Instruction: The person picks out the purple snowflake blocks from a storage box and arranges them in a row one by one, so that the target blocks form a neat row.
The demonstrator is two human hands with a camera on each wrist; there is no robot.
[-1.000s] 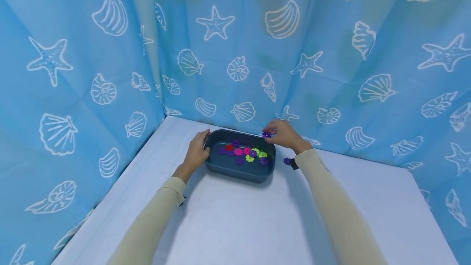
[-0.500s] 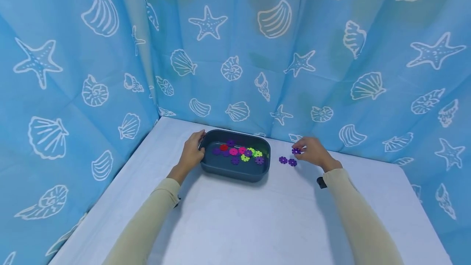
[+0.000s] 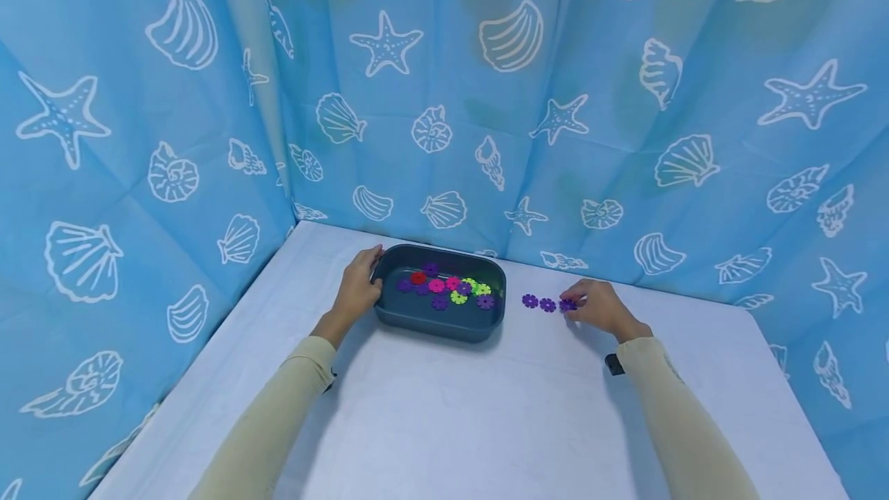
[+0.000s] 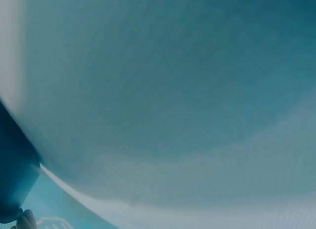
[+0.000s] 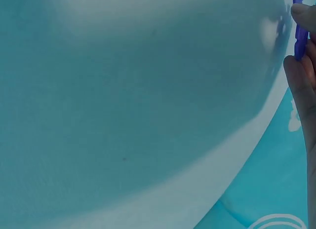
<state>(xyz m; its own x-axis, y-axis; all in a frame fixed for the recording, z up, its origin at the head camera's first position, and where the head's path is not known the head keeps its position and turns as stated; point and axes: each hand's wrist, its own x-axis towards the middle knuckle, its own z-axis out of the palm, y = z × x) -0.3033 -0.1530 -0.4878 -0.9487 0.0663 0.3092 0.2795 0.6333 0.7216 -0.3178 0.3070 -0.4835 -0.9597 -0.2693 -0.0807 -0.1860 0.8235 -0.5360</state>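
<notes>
My left hand grips the left end of a dark grey plastic bin, thumb over the rim. Purple, pink, red and yellow-green flower-shaped plastic discs lie inside it. To the bin's right, my right hand pinches a purple flower disc low over the table, at the end of a row with two more purple discs. In the right wrist view, that held disc shows edge-on between thumb and fingers. The left wrist view catches only a fingertip by the bin's dark wall.
A white cloth covers the table. Behind it and along its left side hangs a blue curtain with white shells and starfish, close to the bin's back edge.
My right hand has carried a purple disc from over the bin's right rim to the right and down beside two purple discs. My left hand keeps its grip on the bin.
</notes>
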